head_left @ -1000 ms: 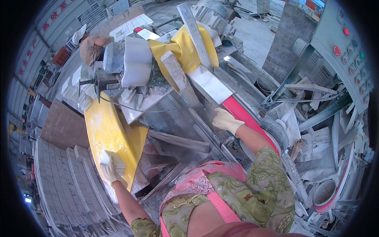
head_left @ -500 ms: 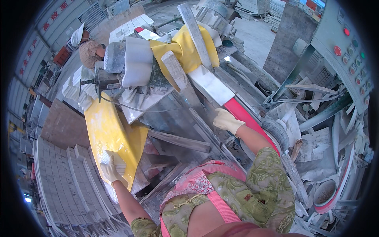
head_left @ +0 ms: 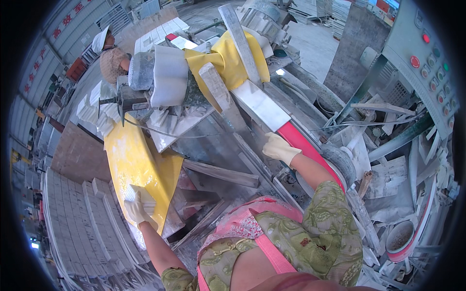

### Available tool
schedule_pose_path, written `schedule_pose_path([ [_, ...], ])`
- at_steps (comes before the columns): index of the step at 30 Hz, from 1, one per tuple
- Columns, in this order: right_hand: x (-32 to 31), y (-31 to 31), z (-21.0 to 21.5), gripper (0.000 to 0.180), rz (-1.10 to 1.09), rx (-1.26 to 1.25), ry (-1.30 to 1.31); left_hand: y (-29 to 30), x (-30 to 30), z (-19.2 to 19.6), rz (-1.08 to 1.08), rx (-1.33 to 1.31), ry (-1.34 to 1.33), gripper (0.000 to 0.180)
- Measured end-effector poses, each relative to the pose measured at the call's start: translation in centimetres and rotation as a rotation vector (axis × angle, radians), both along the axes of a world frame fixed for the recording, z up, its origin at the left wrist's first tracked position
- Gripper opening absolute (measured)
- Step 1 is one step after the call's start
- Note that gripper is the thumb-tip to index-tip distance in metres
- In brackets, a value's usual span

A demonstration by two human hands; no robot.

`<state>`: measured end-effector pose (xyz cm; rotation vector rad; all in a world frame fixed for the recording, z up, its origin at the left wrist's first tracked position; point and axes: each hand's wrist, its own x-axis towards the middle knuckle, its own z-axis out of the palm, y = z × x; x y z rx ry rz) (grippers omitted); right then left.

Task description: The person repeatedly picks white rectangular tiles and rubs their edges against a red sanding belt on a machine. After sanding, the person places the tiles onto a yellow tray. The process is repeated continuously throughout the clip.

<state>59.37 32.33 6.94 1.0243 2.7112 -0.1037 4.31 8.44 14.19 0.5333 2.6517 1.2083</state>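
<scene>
My left hand [head_left: 139,212], in a pale glove, closes around a small stack of white stone pieces [head_left: 145,198] lying on a wet yellow sheet [head_left: 127,150]. My right hand [head_left: 279,148], gloved the same way, is curled at the near side of a red conveyor belt [head_left: 310,154]; its palm is hidden, so I cannot see whether anything is in it. On that belt, just beyond my right hand, lies a flat white stone slab [head_left: 262,105]. A second yellow sheet [head_left: 223,56] drapes over the belt at the slab's far end.
Stacked grey stone strips [head_left: 77,218] stand at the left. A control box [head_left: 427,63] with coloured buttons hangs at the upper right. Wooden bars [head_left: 218,89] cross near the belt. Broken stone pieces and a bucket [head_left: 400,236] lie at the right. A person in a white hat [head_left: 112,63] stands at the far left.
The white slab has slid slightly along the red belt towards me. The far person's head has lifted and shifted a little to the right. My hands are almost unmoved.
</scene>
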Motion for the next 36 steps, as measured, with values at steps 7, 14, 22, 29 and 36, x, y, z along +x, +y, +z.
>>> schedule_pose_path([
  [7, -0.1, -0.3, 1.1, 0.02, 0.093, 0.057, -0.045, 0.0, 0.4, 0.5, 0.012, 0.006, -0.037, 0.087],
  [14, 0.0, 0.2, -0.8, 0.023, -0.002, 0.015, 0.02, 0.1, 0.5, 0.6, 0.021, -0.057, 0.025, 0.086],
  [22, 0.0, 0.0, -0.9, 0.022, -0.026, 0.028, 0.017, 0.0, 0.1, 0.0, 0.008, 0.041, -0.028, 0.085],
  [29, 0.1, -0.2, -0.5, 0.02, 0.095, 0.155, -0.026, -0.1, -1.4, -1.1, -0.003, -0.023, 0.04, 0.08],
  [36, 0.0, -0.3, -0.1, 0.021, 0.084, 0.135, -0.05, -0.2, -0.8, -0.9, -0.009, 0.027, 0.0, 0.075],
])
